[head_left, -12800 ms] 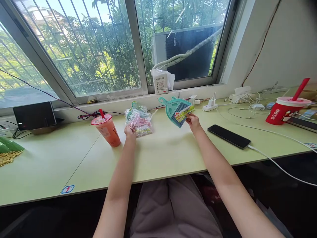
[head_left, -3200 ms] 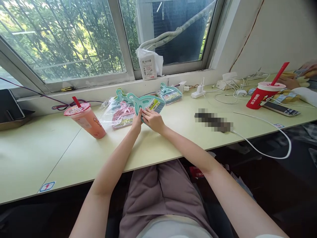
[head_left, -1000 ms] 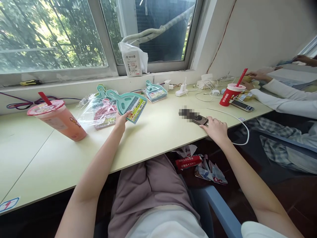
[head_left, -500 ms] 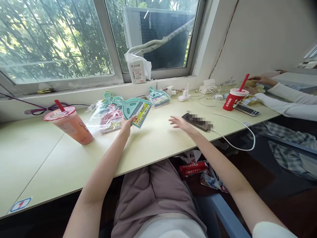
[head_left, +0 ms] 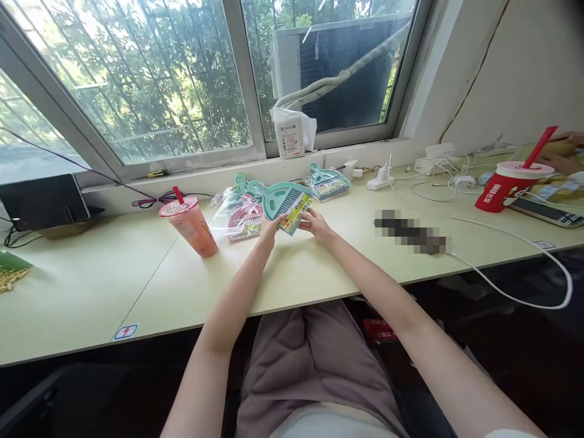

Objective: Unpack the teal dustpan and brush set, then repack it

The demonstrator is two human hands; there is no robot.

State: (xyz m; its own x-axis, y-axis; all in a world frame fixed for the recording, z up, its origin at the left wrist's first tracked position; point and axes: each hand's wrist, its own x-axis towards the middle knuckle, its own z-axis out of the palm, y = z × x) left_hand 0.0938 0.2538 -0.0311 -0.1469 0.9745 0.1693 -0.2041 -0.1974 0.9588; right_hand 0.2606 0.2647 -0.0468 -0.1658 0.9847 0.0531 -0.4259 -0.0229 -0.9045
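Note:
A teal mini dustpan and brush set (head_left: 276,199) with a yellow-green label is held tilted above the table. My left hand (head_left: 269,230) grips its lower left edge, thumb on the front. The fingers of my right hand (head_left: 318,226) close on the label's right corner, partly hidden behind the set. Just behind and to the left lie a pink dustpan set (head_left: 243,219) and another teal one (head_left: 240,182), in clear plastic. A further teal dustpan set (head_left: 329,184) rests near the window sill.
A pink drink cup (head_left: 194,231) with a red straw stands left on the table (head_left: 137,261). To the right are a pixelated phone (head_left: 408,232) on a white cable (head_left: 511,296), a power strip (head_left: 379,179), a red cup (head_left: 506,187) and another phone (head_left: 547,212). A co-worker's hand (head_left: 566,159) shows far right.
My right hand has come left from beside the phone and taken hold of the dustpan set's right edge. My left hand keeps its grip. The view has turned left.

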